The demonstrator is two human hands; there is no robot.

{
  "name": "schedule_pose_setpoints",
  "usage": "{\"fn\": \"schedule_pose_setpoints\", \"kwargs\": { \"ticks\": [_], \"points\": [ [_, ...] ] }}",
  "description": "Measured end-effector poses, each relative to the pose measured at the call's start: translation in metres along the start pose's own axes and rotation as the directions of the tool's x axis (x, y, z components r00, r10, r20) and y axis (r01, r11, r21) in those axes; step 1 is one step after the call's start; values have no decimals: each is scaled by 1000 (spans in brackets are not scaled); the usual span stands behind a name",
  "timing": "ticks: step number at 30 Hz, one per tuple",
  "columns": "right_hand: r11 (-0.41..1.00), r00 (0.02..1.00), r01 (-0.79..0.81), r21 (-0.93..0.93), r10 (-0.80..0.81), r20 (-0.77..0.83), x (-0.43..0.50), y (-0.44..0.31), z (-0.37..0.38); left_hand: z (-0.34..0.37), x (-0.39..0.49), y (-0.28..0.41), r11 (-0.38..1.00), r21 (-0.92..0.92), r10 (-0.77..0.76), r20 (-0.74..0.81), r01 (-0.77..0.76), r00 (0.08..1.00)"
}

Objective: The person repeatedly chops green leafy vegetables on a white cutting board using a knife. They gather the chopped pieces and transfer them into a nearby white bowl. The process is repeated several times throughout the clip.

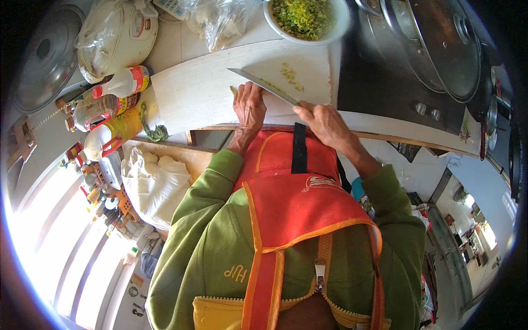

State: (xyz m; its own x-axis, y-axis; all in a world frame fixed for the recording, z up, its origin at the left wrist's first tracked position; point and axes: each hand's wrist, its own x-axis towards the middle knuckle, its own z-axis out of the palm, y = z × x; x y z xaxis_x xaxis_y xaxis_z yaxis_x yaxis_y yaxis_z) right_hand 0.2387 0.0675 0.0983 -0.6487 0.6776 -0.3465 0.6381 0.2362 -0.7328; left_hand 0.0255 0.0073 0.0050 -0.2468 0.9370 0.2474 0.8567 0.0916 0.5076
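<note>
My right hand is closed round the handle of a kitchen knife, whose long blade slants up and left over a white cutting board. Beside the blade, my left hand presses its bent fingers on a pale green vegetable stalk, mostly hidden under the fingers. Small chopped pieces lie on the board to the right of the blade, and more bits lie along its edge. Behind the board stands a white bowl of chopped green and yellow vegetables.
Bottles of liquid and a wilted green leaf are left of the board, with a white rice cooker behind. Plastic bags lie at the back. To the right is a black cooktop with a large lidded pan.
</note>
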Motion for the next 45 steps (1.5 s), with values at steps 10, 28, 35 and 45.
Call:
{"fn": "schedule_pose_setpoints", "kwargs": {
  "ticks": [10,28,35,45],
  "points": [
    [981,995,-38,188,55,-87,3,8,-1,-6,12,9,997,-73,-32,-42,29,999],
    [957,988,-131,258,147,-45,12,8,8,-3,9,7,997,-72,-20,-46,17,999],
    [941,981,-192,278,184,57,-10,-1,-14,-8,1,1,1000,24,-17,48,16,999],
    [992,997,42,-122,-35,66,-8,-3,-14,-7,-1,-1,998,52,-36,52,33,998]
  ]
}}
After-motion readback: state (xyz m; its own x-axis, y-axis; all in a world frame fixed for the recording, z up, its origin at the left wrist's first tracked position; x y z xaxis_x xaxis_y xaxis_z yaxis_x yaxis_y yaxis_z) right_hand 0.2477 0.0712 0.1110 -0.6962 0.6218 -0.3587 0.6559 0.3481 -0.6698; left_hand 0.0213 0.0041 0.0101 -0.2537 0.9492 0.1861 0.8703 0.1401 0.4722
